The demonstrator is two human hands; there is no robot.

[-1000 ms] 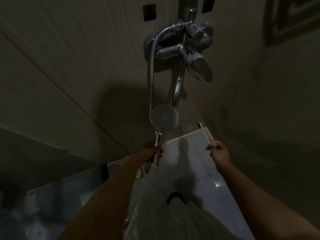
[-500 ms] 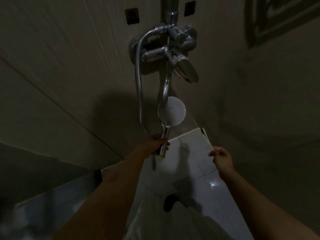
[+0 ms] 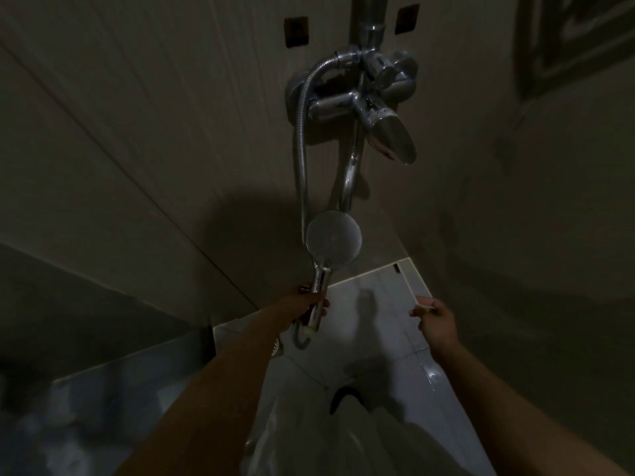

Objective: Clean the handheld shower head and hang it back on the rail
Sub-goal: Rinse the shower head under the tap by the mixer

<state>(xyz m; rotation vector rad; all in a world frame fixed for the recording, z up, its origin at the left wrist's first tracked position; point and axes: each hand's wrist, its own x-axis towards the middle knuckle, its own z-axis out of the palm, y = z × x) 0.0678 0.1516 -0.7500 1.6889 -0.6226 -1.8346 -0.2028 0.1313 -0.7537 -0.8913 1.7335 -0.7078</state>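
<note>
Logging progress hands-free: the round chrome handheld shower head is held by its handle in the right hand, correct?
Not quite. In the head view the round chrome handheld shower head is held by its handle in the left hand; the right hand pinches only a thin pale object.

Chrome-silver shower head point(image 3: 334, 239) with grey dotted face, ribbed silver hose point(image 3: 302, 149), mirror-chrome tap point(image 3: 391, 134), beige faintly striped wall point(image 3: 137, 132), dark brown square insets point(image 3: 296, 30), glossy pale grey floor tiles point(image 3: 378, 293), pale stick point(image 3: 424, 301), white garment point(image 3: 309, 441)
</note>
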